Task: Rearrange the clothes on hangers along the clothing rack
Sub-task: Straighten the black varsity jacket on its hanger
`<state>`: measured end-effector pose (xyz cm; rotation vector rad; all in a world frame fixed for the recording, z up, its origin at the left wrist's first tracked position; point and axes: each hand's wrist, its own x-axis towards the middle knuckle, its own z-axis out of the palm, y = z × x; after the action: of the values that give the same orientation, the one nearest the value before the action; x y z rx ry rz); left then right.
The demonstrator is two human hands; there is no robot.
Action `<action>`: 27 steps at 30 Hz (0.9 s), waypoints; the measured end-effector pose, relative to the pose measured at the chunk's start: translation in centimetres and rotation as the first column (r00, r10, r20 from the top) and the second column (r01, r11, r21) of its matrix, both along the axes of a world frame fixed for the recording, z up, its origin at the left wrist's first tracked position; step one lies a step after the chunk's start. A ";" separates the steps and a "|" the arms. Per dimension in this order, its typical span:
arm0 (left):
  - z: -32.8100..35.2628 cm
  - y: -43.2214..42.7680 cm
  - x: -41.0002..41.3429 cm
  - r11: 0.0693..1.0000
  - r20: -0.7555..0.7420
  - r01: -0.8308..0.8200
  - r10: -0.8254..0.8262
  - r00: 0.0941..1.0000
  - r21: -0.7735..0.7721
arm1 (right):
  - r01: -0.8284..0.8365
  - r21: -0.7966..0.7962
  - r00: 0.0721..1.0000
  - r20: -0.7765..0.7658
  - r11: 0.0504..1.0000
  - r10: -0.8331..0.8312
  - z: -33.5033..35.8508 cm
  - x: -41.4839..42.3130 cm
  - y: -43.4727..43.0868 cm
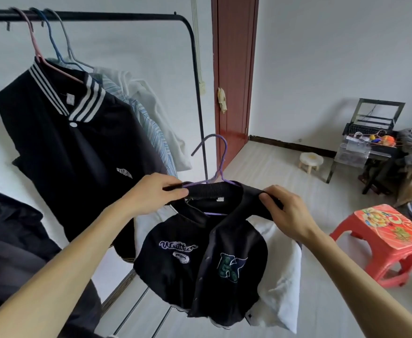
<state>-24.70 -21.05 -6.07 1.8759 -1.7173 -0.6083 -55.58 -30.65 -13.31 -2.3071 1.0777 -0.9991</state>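
I hold a black varsity jacket (200, 262) with white sleeves and embroidered patches on a purple hanger (221, 157), off the rack and below its right end. My left hand (156, 193) pinches the collar and hanger at the left shoulder. My right hand (283, 211) grips the jacket's right shoulder. The black clothing rack (192, 57) carries a black jacket with a striped collar (73, 142) on a pink hanger, then a striped blue shirt (149, 128) and a white garment (156, 106) on blue and grey hangers.
A red plastic stool (393, 240) stands at the right. A small white stool (311, 161) and a cluttered dark table (368, 152) sit by the far wall. A red-brown door frame (234, 69) is behind the rack. Dark clothes (9, 230) lie at the left.
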 end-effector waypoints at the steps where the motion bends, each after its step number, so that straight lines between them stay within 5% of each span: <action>1: -0.2 0.2 0.1 1.000 -0.025 -0.007 0.007 1.000 -0.002 | -0.006 0.014 1.000 0.004 1.000 0.006 0.0 -0.1 -0.1; 12: 1.7 -1.8 -6.0 0.987 0.022 0.046 -0.044 0.999 -0.153 | -0.099 0.142 0.995 0.028 0.985 0.096 0.6 1.8 0.0; 16: 1.8 -2.1 -5.4 0.985 0.104 0.026 -0.009 0.995 -0.168 | -0.061 0.065 0.997 -0.043 0.996 0.064 0.5 0.3 -0.8; 22: 3.2 -2.9 -6.4 0.975 0.018 0.019 -0.015 1.000 -0.222 | 0.003 -0.032 0.984 -0.175 0.999 -0.009 1.7 0.8 -0.7; 27: 5.2 -3.8 -6.8 0.975 0.018 0.066 -0.064 0.998 -0.210 | -0.090 -0.066 0.986 -0.148 0.994 0.080 3.8 2.5 -0.8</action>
<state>-31.52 -24.88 -0.90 1.6847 -1.7808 -0.4218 -53.05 -31.40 -9.47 -2.4955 1.0031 -0.8618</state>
